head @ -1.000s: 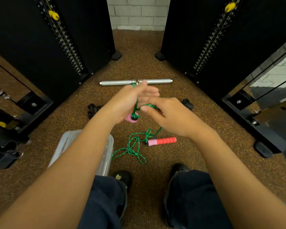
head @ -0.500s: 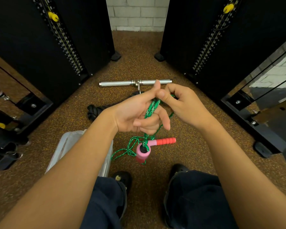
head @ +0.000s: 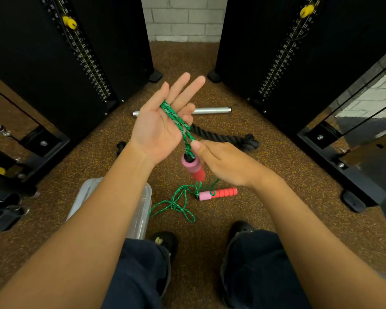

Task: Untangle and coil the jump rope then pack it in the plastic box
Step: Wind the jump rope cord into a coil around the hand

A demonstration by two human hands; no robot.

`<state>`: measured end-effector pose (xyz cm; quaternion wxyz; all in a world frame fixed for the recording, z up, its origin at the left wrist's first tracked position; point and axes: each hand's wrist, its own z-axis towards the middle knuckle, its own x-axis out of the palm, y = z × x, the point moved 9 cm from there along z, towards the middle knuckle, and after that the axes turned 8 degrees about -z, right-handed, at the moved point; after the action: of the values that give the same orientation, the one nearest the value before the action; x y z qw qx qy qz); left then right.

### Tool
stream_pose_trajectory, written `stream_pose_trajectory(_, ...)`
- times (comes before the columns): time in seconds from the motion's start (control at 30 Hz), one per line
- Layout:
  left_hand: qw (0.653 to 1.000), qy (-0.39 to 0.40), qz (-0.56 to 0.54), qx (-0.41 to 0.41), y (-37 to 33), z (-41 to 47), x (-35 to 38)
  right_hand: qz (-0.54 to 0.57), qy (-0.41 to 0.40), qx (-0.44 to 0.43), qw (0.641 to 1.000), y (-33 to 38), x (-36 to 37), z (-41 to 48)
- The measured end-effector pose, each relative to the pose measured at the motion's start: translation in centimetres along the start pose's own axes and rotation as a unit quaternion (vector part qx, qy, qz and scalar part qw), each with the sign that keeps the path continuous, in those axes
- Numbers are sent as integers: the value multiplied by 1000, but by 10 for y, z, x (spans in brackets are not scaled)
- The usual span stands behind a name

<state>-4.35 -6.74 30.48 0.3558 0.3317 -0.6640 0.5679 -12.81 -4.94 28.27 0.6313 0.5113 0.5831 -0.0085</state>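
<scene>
The jump rope [head: 176, 120] has a green speckled cord and two pink-and-red foam handles. Doubled cord lies across the flat, palm-up left hand [head: 158, 128], whose fingers are straight. The right hand [head: 227, 163] pinches the cord above the hanging handle [head: 193, 167]; its fingertips are hidden. The second handle [head: 218, 194] and tangled cord lie on the floor [head: 276, 208] beside the clear plastic box [head: 143, 210], which is largely covered by the left forearm [head: 87, 219].
</scene>
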Motion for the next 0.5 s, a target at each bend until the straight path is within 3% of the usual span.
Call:
stream_pose_trajectory(0.07,994,-46,102,9,0,1,-7,-33,-1,-17,999,3,2,1)
stream_pose_trajectory(0.17,955,-75,287,-8,8,1,-12,-73,-13,-46,996,10,1,0)
stream_pose_trajectory(0.23,905,-64,420,-38,18,-1,-9,-84,-33,-56,994,13,-8,-2)
stream_pose_trajectory(0.3,832,-49,546,-84,28,-4,-11,-89,-65,-60,992,13,-22,-4)
stream_pose_trajectory(0.37,800,-41,587,-117,35,-7,-11,-89,-87,-68,990,14,-34,-5)
stream_pose_trajectory(0.5,797,-22,584,-148,41,-12,1,-61,-102,-54,991,6,-41,-7)
